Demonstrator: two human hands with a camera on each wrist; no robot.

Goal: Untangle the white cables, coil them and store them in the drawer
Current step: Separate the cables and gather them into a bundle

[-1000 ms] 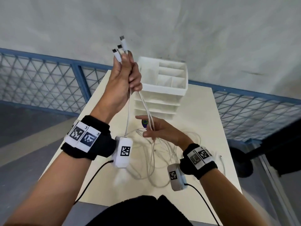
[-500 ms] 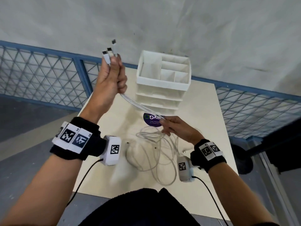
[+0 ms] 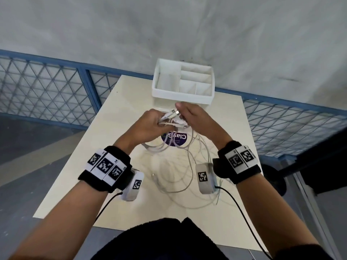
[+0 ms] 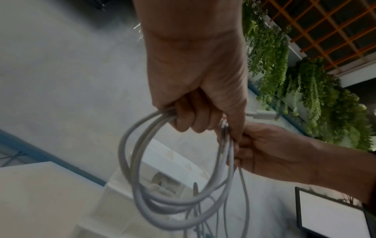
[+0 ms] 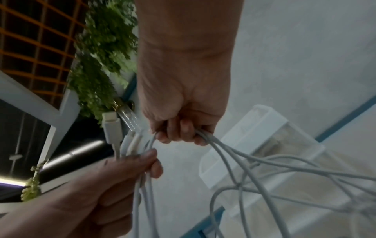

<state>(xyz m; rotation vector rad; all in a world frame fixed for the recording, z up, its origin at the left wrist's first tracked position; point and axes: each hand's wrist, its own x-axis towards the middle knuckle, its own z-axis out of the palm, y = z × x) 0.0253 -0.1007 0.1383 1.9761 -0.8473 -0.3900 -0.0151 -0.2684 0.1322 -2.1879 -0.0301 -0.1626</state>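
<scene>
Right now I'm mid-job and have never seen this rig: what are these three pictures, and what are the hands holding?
No machine here: a person wears one camera on the head and one on each wrist. The head view looks down at a pale table with a white drawer organizer at its far edge. The left hand grips a bundle of white cables, coiled in loops in the left wrist view. The right hand grips the cables beside it; the right wrist view shows the plug ends sticking up. More cable lies loose on the table, over a purple sticker.
</scene>
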